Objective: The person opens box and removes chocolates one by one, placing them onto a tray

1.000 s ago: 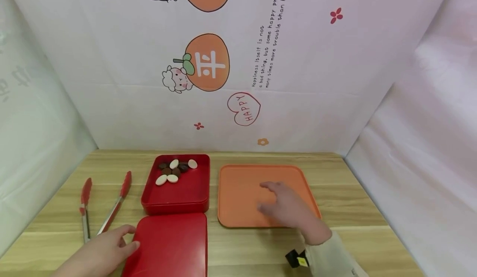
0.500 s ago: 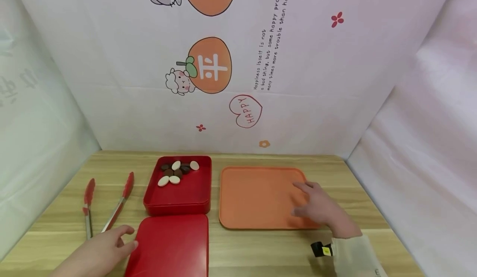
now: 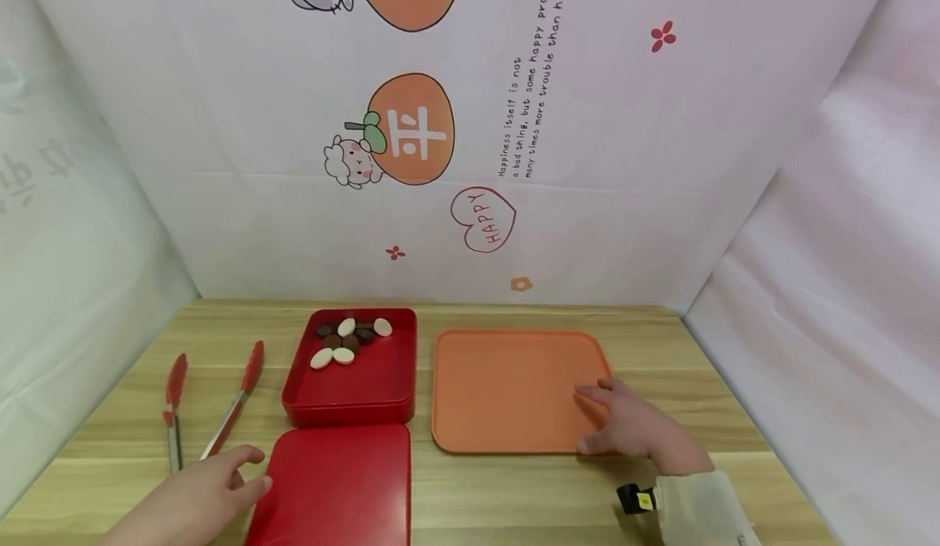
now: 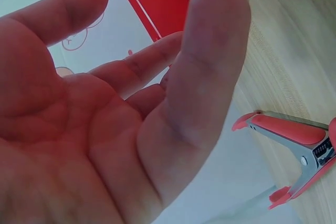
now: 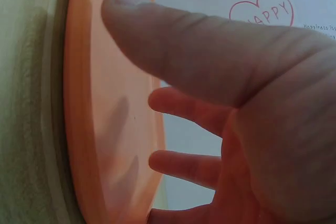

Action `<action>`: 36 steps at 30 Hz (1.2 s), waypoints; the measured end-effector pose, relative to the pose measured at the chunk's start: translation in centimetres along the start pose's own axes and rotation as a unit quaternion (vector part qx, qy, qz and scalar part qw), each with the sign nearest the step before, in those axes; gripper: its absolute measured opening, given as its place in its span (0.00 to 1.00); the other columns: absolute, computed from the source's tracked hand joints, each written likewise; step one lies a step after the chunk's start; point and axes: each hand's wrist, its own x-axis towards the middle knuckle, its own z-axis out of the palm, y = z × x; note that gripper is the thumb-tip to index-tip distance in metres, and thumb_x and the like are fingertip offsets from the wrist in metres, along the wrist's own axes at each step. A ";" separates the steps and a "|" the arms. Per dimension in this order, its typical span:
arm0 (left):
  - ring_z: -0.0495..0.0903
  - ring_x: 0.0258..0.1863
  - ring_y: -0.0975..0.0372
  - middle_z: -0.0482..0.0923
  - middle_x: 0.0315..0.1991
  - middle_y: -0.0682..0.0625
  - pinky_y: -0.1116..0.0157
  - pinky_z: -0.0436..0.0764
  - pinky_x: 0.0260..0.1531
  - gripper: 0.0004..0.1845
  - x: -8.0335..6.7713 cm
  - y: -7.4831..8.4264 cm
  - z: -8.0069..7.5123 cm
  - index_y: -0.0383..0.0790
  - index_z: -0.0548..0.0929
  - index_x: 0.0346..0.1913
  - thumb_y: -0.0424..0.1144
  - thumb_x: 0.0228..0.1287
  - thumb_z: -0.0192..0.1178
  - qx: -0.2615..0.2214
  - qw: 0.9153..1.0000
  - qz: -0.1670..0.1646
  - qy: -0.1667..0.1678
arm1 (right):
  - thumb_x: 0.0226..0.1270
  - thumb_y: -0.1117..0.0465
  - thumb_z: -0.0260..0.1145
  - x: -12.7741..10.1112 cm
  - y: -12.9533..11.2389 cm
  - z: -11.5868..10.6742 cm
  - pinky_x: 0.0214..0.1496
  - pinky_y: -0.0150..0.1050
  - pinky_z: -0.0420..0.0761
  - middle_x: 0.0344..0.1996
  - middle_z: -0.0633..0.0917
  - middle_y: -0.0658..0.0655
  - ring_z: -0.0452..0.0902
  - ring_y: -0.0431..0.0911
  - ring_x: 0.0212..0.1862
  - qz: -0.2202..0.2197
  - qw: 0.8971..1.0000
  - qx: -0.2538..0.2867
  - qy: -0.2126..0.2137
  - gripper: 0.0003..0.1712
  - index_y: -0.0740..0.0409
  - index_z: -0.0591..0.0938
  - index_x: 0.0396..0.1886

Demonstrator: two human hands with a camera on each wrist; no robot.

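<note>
Head view: I locate the left hand (image 3: pixel 201 485) at the lower left, thumb and forefinger parted, the thumb tip at the left edge of the red lid (image 3: pixel 338 485). I cannot tell whether thumb and lid touch. The lid lies on the wooden table (image 3: pixel 499 489), directly in front of the red box (image 3: pixel 363 387). White and dark pieces (image 3: pixel 351 343) lie grouped toward the back left of the box. The tongs (image 3: pixel 224 423) rest left of the box, arms spread, red tips pointing away from the person. I locate the right hand (image 3: pixel 635 423) at the right end of the orange tray (image 3: pixel 507 391), fingers extended over the rim and the thumb near the front right corner. The tray lies flat, right of the box and apart from it.

Left wrist view: I read the fingers as loosely bent and separated, the palm holding nothing. A red surface shows behind the fingertips; I cannot tell how much of it is lid or box. The tongs show at right, on the table.

Right wrist view: I see the thumb extended across the tray and the visible fingers straight and spaced, not wrapped around the rim. Finger-shaped shadows fall on the tray surface. I cannot confirm contact.
</note>
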 end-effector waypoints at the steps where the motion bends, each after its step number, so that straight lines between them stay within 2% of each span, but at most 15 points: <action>1: 0.75 0.33 0.59 0.76 0.35 0.50 0.54 0.81 0.31 0.46 0.0 0.0 0.0 0.32 0.75 0.62 0.67 0.53 0.67 0.001 1.000 0.000 0.001 | 0.46 0.47 0.83 0.0 0.0 0.0 0.60 0.66 0.66 0.71 0.56 0.76 0.43 0.74 0.72 0.002 1.000 -0.005 -0.001 0.52 0.58 0.72 0.71; 6: 0.75 0.33 0.59 0.76 0.35 0.50 0.54 0.80 0.32 0.45 0.0 -0.1 0.1 0.32 0.75 0.62 0.67 0.54 0.66 0.003 1.000 0.003 0.001 | 0.45 0.46 0.83 0.0 0.2 0.2 0.60 0.65 0.66 0.70 0.59 0.76 0.49 0.74 0.70 0.018 1.000 -0.025 -0.003 0.50 0.58 0.75 0.69; 10: 0.75 0.33 0.59 0.76 0.35 0.50 0.54 0.80 0.32 0.45 0.0 -0.1 0.1 0.33 0.75 0.62 0.67 0.53 0.66 0.003 1.000 0.003 -0.001 | 0.51 0.43 0.80 -0.1 0.6 0.0 0.61 0.65 0.66 0.69 0.60 0.77 0.53 0.74 0.69 0.013 0.999 -0.036 -0.007 0.46 0.59 0.76 0.67; 14: 0.75 0.33 0.59 0.76 0.35 0.50 0.54 0.80 0.32 0.45 0.0 -0.1 0.1 0.33 0.75 0.62 0.67 0.53 0.66 0.003 1.000 0.002 -0.002 | 0.57 0.45 0.77 -0.2 0.9 -0.1 0.60 0.65 0.66 0.68 0.62 0.78 0.56 0.73 0.68 0.009 0.999 -0.051 0.000 0.41 0.61 0.77 0.66; 22: 0.75 0.34 0.59 0.77 0.36 0.50 0.54 0.81 0.32 0.44 -0.2 0.1 -0.1 0.34 0.76 0.62 0.66 0.53 0.66 0.002 1.000 0.005 -0.003 | 0.55 0.49 0.78 0.2 0.9 0.3 0.60 0.62 0.69 0.67 0.66 0.75 0.61 0.71 0.67 0.009 0.995 -0.096 0.013 0.40 0.60 0.78 0.66; 36: 0.75 0.34 0.59 0.76 0.36 0.50 0.54 0.80 0.33 0.38 -1.0 0.4 -0.5 0.34 0.76 0.61 0.61 0.59 0.66 0.011 1.000 0.016 0.006 | 0.56 0.48 0.78 0.1 0.9 0.5 0.57 0.62 0.71 0.66 0.67 0.75 0.67 0.71 0.63 0.005 0.993 -0.114 0.022 0.39 0.59 0.78 0.65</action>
